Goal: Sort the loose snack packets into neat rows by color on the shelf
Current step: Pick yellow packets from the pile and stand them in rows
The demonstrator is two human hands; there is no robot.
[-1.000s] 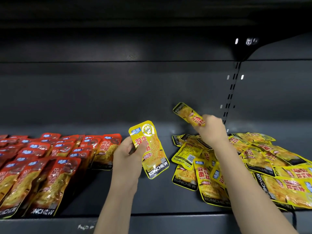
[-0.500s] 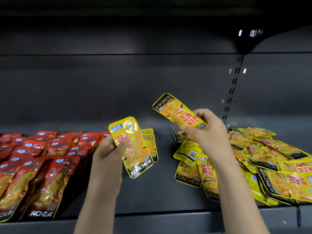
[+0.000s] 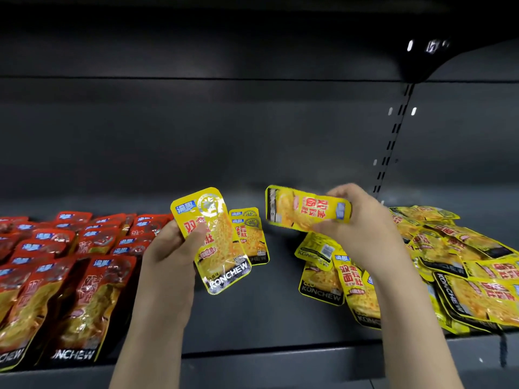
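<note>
Item 1: left hand (image 3: 171, 248), at 7 o'clock of the view, thumb pressed across the face of an upright yellow packet (image 3: 212, 240), fingers curled behind it; held label-out and top-up, probably so it can go down in line with the placed ones

Item 2: right hand (image 3: 362, 228), at 3 o'clock from the left, fingers and thumb clamped on a second yellow packet (image 3: 307, 210) lying sideways in the air, text rotated; it likely needs a turn before placing

Item 3: started yellow row (image 3: 248, 234), a few packets overlapped on the shelf (image 3: 280, 318), just behind the left-held packet at its 2 o'clock; judged the destination for both held packets

Item 4: loose yellow pile (image 3: 455, 265), at 4 o'clock, packets jumbled at all angles, some face-down; the unsorted stock, under and beyond the right forearm

Item 5: red packets (image 3: 70, 265), at 9 o'clock, already ranked in overlapping rows; red looks sorted, yellow only begun

Item 6: slotted upright (image 3: 393, 141) on the back panel, at 1 o'clock
</note>
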